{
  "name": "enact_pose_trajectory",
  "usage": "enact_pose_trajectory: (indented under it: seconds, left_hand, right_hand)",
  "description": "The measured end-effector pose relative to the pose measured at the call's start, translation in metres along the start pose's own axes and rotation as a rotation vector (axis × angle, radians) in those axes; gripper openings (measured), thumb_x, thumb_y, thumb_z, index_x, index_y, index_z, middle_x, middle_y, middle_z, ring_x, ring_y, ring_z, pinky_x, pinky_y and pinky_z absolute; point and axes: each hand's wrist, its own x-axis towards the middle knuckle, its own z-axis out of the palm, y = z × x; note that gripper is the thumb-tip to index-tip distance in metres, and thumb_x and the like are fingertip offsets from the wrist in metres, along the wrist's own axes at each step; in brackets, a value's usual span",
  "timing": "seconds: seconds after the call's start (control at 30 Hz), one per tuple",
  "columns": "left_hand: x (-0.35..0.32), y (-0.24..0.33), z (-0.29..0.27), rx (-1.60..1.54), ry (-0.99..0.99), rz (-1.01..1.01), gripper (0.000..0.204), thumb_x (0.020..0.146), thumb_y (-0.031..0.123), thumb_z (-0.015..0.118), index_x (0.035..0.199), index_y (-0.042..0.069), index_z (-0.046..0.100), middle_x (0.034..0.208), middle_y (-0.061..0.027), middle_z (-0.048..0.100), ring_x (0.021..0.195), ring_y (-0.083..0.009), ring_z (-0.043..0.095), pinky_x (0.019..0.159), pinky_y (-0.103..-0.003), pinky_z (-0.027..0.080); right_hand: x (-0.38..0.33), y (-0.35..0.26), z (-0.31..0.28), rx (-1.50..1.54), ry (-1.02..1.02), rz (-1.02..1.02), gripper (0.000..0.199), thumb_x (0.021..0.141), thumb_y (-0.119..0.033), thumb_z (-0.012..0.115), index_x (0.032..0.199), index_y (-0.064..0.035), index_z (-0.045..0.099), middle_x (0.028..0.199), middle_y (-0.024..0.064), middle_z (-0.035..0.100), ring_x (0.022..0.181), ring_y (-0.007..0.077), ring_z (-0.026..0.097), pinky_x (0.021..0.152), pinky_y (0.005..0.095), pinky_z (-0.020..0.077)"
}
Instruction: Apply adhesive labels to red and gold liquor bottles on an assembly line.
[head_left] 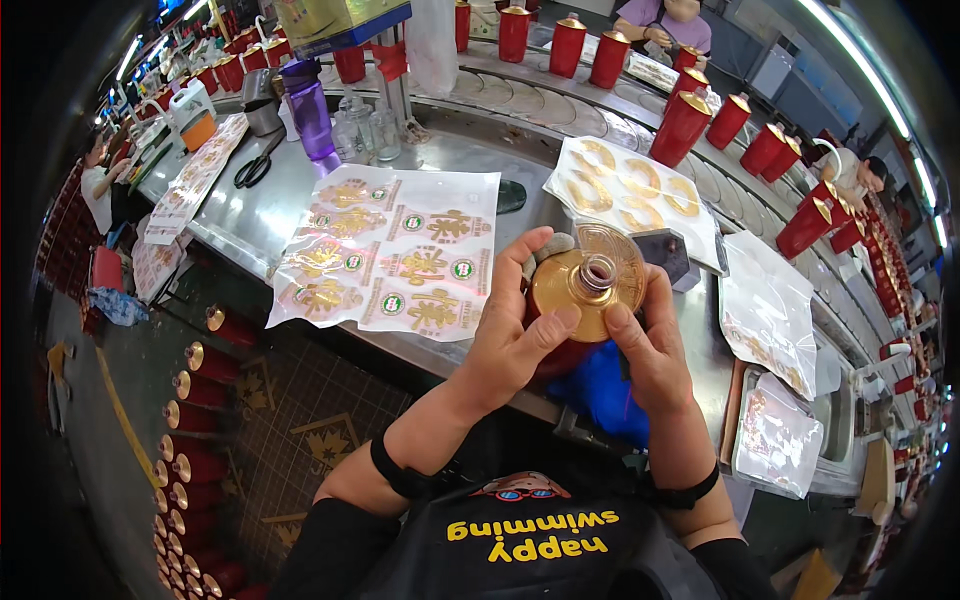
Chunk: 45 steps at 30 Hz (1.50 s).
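A red bottle (562, 358) with a gold shoulder and an open, threaded neck stands upright between my hands. My left hand (515, 325) wraps its left side, thumb on the gold rim. A small greyish lump (553, 246) shows by the left fingers; I cannot tell whether they hold it. My right hand (650, 345) grips the opposite side, thumb pressed on the shoulder. A clear curved decal with gold pattern (613, 258) lies around the neck at the far right, its edge against the right fingers. Most of the bottle's body is hidden below.
Decal sheets (400, 250) lie on the metal table at left; a sheet of gold curved decals (610, 185) lies beyond. A dark block (668, 255) sits beside my right hand. Scissors (260, 165) and a purple bottle (308, 110) are farther left. Red bottles (680, 130) line the conveyor; co-workers sit beyond.
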Motion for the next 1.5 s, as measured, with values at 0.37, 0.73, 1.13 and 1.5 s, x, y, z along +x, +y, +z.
enact_pose_trajectory:
  seconds: [0.37,0.73,1.13,1.5]
  left_hand:
    - [0.002,0.006,0.0,-0.043,0.008,-0.052,0.061,0.095,0.014,0.055,0.145,0.003,0.022,0.131,-0.0114,0.042,0.123,-0.0168,0.043,0.107,-0.031,0.033]
    - [0.008,0.012,-0.003,-0.158,0.02,-0.128,0.05,0.097,0.014,0.052,0.141,0.004,0.03,0.128,-0.0083,0.045,0.12,-0.0143,0.044,0.106,-0.029,0.033]
    - [0.02,0.018,-0.001,-0.15,0.132,-0.287,0.04,0.096,0.012,0.049,0.133,0.003,0.038,0.121,-0.0122,0.055,0.114,-0.0165,0.054,0.1,-0.031,0.042]
    - [-0.013,-0.01,-0.008,1.026,0.1,0.719,0.03,0.095,0.026,0.06,0.118,0.007,0.057,0.111,-0.0134,0.06,0.123,-0.0368,0.048,0.113,-0.058,0.022]
  right_hand:
    - [0.001,0.004,-0.002,-0.005,-0.01,-0.018,0.041,0.093,-0.025,0.065,0.122,-0.0031,0.045,0.114,0.0054,0.053,0.11,0.0132,0.046,0.1,0.0289,0.0353]
    - [0.001,0.002,-0.001,-0.001,-0.016,-0.014,0.041,0.094,-0.025,0.065,0.122,-0.0032,0.045,0.114,0.0051,0.053,0.109,0.0123,0.046,0.099,0.0286,0.0353]
    - [0.002,0.003,-0.001,-0.009,-0.003,-0.026,0.04,0.094,-0.025,0.065,0.121,-0.0034,0.045,0.114,0.005,0.054,0.108,0.0119,0.046,0.099,0.0282,0.0355]
    - [0.002,0.004,-0.003,0.011,-0.017,-0.024,0.039,0.094,-0.025,0.065,0.12,-0.0033,0.045,0.112,0.0044,0.054,0.106,0.0116,0.046,0.097,0.0276,0.0362]
